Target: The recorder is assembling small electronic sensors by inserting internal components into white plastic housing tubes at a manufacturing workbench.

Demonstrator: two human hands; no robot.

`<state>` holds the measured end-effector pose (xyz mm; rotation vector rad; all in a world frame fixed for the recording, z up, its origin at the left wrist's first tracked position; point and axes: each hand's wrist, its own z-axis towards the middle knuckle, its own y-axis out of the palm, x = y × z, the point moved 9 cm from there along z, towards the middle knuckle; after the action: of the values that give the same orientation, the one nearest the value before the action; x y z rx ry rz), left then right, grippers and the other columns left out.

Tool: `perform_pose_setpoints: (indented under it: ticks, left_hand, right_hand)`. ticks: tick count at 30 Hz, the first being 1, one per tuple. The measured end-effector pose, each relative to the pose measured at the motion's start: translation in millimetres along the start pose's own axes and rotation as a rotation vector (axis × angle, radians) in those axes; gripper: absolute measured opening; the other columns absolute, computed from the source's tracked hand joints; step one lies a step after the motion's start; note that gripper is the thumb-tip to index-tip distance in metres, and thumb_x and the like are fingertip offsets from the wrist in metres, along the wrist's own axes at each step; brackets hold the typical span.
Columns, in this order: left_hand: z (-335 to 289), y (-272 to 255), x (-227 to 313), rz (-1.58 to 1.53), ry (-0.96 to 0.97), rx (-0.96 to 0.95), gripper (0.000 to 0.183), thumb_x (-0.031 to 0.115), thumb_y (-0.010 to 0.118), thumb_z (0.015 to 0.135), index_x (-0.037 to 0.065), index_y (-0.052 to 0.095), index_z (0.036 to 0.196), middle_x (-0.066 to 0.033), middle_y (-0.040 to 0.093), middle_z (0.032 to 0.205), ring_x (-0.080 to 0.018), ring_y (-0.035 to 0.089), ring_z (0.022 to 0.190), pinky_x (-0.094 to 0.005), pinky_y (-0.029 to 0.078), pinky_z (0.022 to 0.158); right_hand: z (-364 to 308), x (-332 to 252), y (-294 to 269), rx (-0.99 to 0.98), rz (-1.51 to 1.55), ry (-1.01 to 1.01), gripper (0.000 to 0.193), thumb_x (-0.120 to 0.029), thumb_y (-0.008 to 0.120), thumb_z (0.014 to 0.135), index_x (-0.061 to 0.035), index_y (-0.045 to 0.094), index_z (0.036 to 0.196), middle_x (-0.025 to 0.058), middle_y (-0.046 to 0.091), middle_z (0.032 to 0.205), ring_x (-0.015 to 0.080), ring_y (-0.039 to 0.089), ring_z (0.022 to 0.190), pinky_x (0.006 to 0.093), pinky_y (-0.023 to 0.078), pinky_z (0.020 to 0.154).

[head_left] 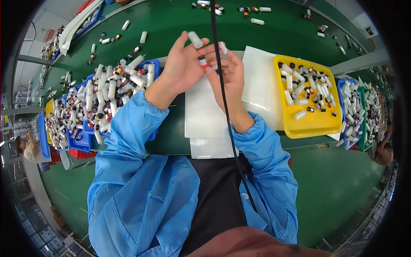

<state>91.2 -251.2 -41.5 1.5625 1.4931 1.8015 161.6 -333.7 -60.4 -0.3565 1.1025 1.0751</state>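
Observation:
Above the middle of the bench, my left hand [185, 64] has its palm turned up. A translucent white plastic cylinder [195, 40] is held between its thumb and fingers. Close beside it, my right hand [230, 77] is bent inward. Its thumb and fingers close on a small black cap-like part with a red band [203, 62], which also lies against the left fingers. Something small and white [223, 48] shows at a right fingertip; I cannot tell whether it is a cover or a held piece. A black cable [219, 64] crosses in front of the right hand.
White sheets [205, 120] lie under my hands. To the left, blue trays [155, 68] are heaped with white cylinders. At right stands a yellow tray [299, 128] with more, then blue and green trays [363, 128]. Loose parts [143, 37] are scattered across the green bench. People sit at both sides.

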Motion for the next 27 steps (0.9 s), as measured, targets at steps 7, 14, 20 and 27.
perform_pose_setpoints:
  ticks: [7,14,20,27]
  left_hand:
    - [-2.2,-13.8,1.3,0.817,0.147,0.048,0.047,0.009,0.058,0.095,0.0,0.045,0.139,-0.0133,0.058,0.132,-0.0183,0.055,0.121,-0.0345,0.045,0.103]
    - [1.0,-13.0,7.0,0.574,0.181,0.053,0.043,0.003,0.06,0.095,-0.002,0.048,0.137,-0.0128,0.064,0.121,-0.0165,0.064,0.106,-0.0282,0.051,0.097]
    - [-0.8,-15.7,15.7,0.628,0.201,0.057,0.042,0.001,0.059,0.095,-0.003,0.049,0.135,-0.0132,0.065,0.12,-0.0164,0.065,0.105,-0.028,0.052,0.094]
    - [0.8,-14.4,21.8,1.073,0.299,0.078,0.044,-0.005,0.055,0.093,-0.005,0.049,0.136,-0.0117,0.063,0.122,-0.0157,0.064,0.105,-0.0307,0.053,0.094]
  right_hand:
    - [3.5,-7.8,-15.1,0.125,0.03,0.035,0.054,0.008,0.062,0.09,0.0009,0.033,0.135,0.0103,0.059,0.108,0.0124,0.058,0.098,0.0239,0.049,0.081]
    - [3.8,-16.9,-14.6,0.104,-0.197,-0.077,0.049,0.004,0.066,0.089,-0.0008,0.04,0.13,0.01,0.059,0.109,0.0151,0.059,0.098,0.0265,0.048,0.085]
    - [2.2,-17.9,-14.9,0.147,-0.355,-0.091,0.041,0.002,0.067,0.089,-0.0006,0.047,0.124,0.0099,0.056,0.114,0.0131,0.056,0.098,0.0272,0.047,0.087]
    - [10.1,-12.9,-17.3,0.087,0.055,0.119,0.017,-0.002,0.068,0.091,0.001,0.06,0.106,0.0056,0.056,0.102,0.0096,0.053,0.084,0.0221,0.044,0.076]
